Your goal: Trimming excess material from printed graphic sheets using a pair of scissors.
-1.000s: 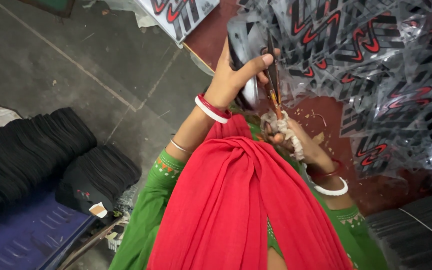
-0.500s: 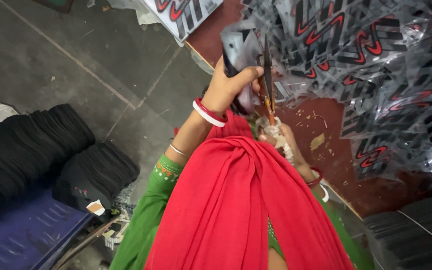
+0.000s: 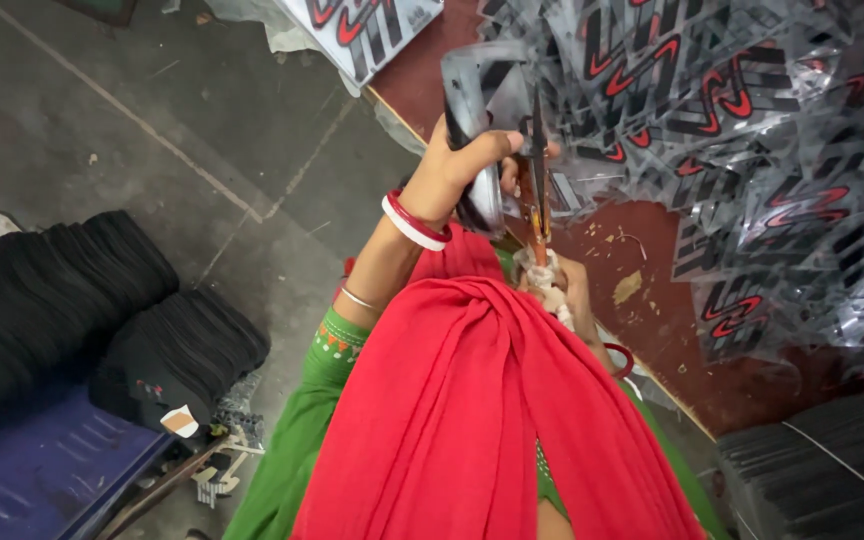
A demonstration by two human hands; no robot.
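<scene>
Since a second ago the left hand (image 3: 457, 170) has risen, lifting the grey piece (image 3: 472, 100) higher over the red worktop (image 3: 652, 240). Printed sheets (image 3: 732, 100) cover the worktop's far side. Left fingers grip the piece — the right hand (image 3: 567, 290), lower, closes on scissors (image 3: 537, 180), blades pointing up beside it.

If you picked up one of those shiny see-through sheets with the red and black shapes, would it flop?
Probably, yes. The printed plastic sheets lie crumpled and overlapping, so they look thin and floppy. The piece in the left hand curls over. Their glossy shine suggests they are slippery and light.
</scene>
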